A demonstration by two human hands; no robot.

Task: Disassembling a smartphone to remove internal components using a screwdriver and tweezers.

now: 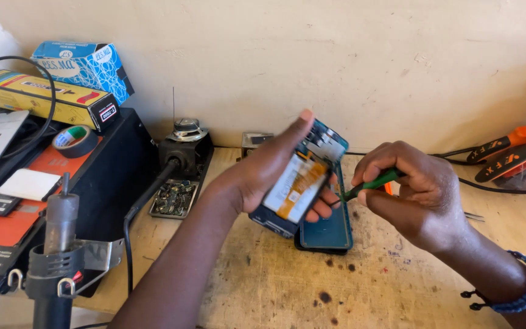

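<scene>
Phone (299, 183), opened and with its battery and boards showing, sits a little right of the middle of the frame, tilted up from the wooden workbench (263, 286). One workbench fills the lower half of the picture, stained with dark spots. One black station box (101, 170) stands at the left side, with an orange sheet on its top. One hot-air handle (56, 256) stands in its metal holder at the lower left corner. Two cartons lie at the upper left: one long yellow box (38, 97) and one blue box (86, 64) behind it. Two orange tools (512, 152) lie at the right edge. One dark blue back cover (330, 228) lies flat on the bench, just under the phone. The left hand (263, 173) grasps the phone from the side, fingers wrapped around its edges. The right hand (418, 195) is clenched around one green-handled tool (369, 184), and its tip touches the right edge of the phone. One roll of tape (74, 140) rests on the station box. One beaded bracelet (518, 289) is on the right wrist.
</scene>
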